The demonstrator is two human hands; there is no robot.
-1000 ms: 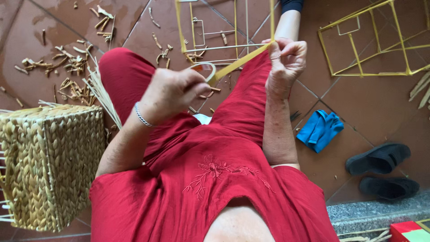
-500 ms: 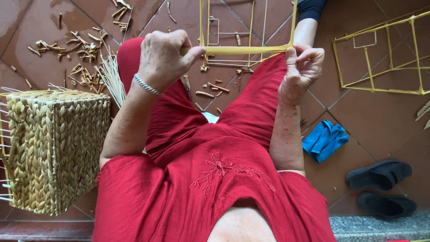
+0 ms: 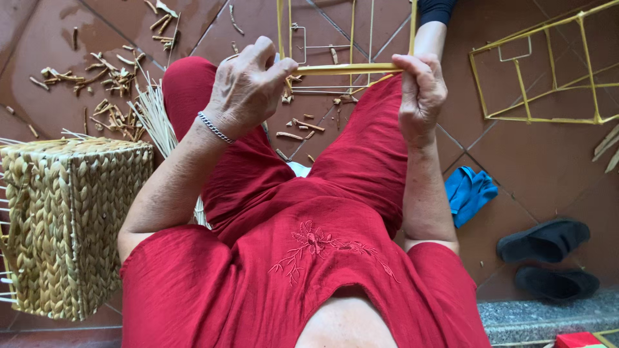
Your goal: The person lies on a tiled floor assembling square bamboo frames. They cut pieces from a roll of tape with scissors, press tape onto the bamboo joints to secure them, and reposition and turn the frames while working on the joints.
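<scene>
While both hands pinch it, the yellow strip (image 3: 345, 68) runs level betw. left hand (image 3: 248, 90) & right hand (image 3: 420, 90), just in front of the wire frame (image 3: 322, 45), above the red lap. Both fists closed on its 2 ends. Best to keep tension even, strip flat, no twist. Woven basket (image 3: 64, 219) sits well left of the strip.

Flat yellow strip (image 3: 348, 67), level, taut
</scene>
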